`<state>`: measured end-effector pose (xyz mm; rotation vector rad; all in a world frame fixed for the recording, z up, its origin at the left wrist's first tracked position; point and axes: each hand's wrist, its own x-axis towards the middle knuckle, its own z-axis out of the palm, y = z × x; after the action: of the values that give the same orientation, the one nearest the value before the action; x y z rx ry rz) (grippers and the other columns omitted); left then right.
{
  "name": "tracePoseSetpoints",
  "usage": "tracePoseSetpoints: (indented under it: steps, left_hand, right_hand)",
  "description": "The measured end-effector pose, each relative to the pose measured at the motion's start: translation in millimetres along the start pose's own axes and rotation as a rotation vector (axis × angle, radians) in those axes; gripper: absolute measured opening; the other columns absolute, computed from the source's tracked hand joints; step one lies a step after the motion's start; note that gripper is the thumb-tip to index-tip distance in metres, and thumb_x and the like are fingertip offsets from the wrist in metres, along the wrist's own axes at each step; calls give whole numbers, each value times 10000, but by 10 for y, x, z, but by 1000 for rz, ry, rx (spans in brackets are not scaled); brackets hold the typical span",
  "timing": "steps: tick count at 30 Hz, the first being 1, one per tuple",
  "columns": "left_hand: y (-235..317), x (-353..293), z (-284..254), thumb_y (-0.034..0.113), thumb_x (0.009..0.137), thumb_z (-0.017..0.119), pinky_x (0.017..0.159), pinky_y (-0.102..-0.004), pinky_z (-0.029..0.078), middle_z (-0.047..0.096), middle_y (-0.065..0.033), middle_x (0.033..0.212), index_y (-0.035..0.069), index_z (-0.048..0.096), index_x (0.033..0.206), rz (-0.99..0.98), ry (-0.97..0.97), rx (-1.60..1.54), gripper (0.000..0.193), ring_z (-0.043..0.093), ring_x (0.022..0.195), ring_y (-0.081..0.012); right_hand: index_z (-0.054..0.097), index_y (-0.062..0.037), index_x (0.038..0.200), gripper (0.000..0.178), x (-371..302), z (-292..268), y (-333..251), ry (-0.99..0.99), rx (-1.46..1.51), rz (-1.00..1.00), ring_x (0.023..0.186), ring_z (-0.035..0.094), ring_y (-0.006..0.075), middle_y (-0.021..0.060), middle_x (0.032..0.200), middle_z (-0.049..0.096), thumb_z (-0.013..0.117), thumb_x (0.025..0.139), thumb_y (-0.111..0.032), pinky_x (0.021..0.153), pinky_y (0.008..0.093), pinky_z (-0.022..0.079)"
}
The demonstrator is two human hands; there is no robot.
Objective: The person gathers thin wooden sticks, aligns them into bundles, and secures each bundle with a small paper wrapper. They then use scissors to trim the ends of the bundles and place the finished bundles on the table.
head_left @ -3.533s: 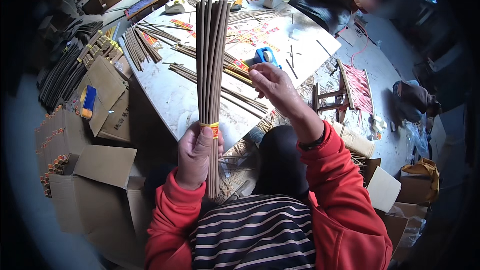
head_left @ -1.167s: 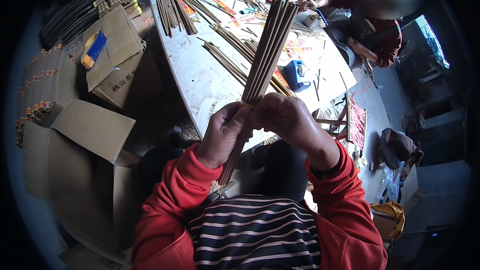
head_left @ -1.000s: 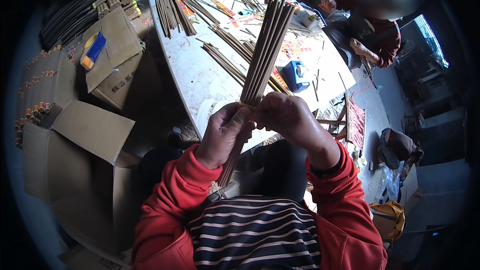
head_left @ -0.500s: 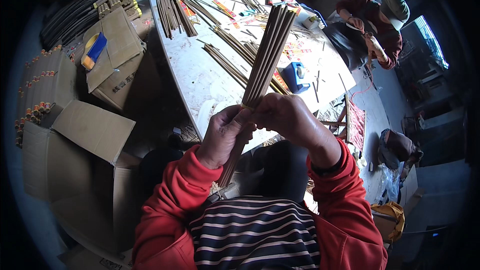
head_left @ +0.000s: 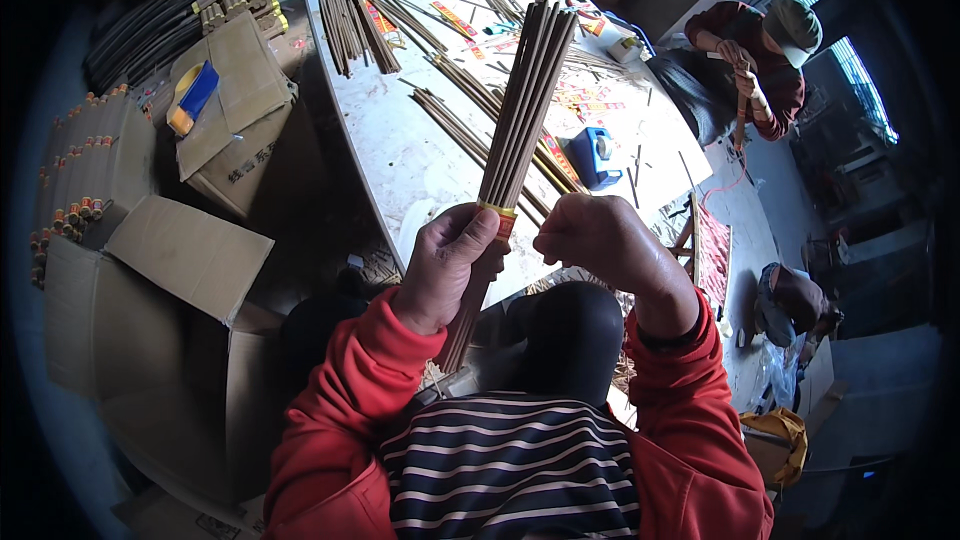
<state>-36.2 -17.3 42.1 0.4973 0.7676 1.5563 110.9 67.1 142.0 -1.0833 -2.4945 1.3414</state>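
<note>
My left hand [head_left: 443,265] grips a long bundle of brown incense sticks [head_left: 522,110] that tilts up and to the right over the white table [head_left: 410,155]. A yellow and red paper band [head_left: 498,215] wraps the bundle just above my thumb. My right hand [head_left: 590,240] is closed beside the band, its fingers curled at the bundle's right side. The lower end of the sticks runs down toward my lap.
More stick bundles [head_left: 350,15] and loose sticks lie on the table, with a blue box [head_left: 595,155] at its right. Open cardboard boxes [head_left: 160,290] stand at the left, one packed with banded bundles [head_left: 85,165]. Another person [head_left: 750,50] works at the far right.
The bundle has tilted from upright to leaning right, and my right hand came down from the sticks to the band. The person at the far right has shifted.
</note>
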Motion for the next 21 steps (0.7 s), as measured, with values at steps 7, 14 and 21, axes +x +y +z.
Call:
tracePoseSetpoints:
  steps: [7,14,21]
  left_hand:
    - [-26,5,-13,252,864,585,537,-184,403,553,-5,695,31,576,926,-8,-58,-16,230,497,588,-60]
    - [-61,-1,-4,225,872,573,526,-182,397,545,-2,685,24,576,934,29,-70,-64,210,486,574,-59]
    - [-39,-11,1,236,866,581,510,-187,404,553,-9,679,24,574,941,-41,-86,-104,225,492,554,-67]
  right_hand:
    - [587,5,843,55,40,94,-73,-28,97,-157,695,612,111,53,759,630,613,796,-9,609,229,494]
    - [592,5,833,60,148,197,20,40,6,-106,686,605,104,49,731,629,621,791,-27,608,230,488]
    - [599,14,846,111,134,157,-16,-14,175,-6,672,590,100,48,721,625,638,791,-75,602,238,481]
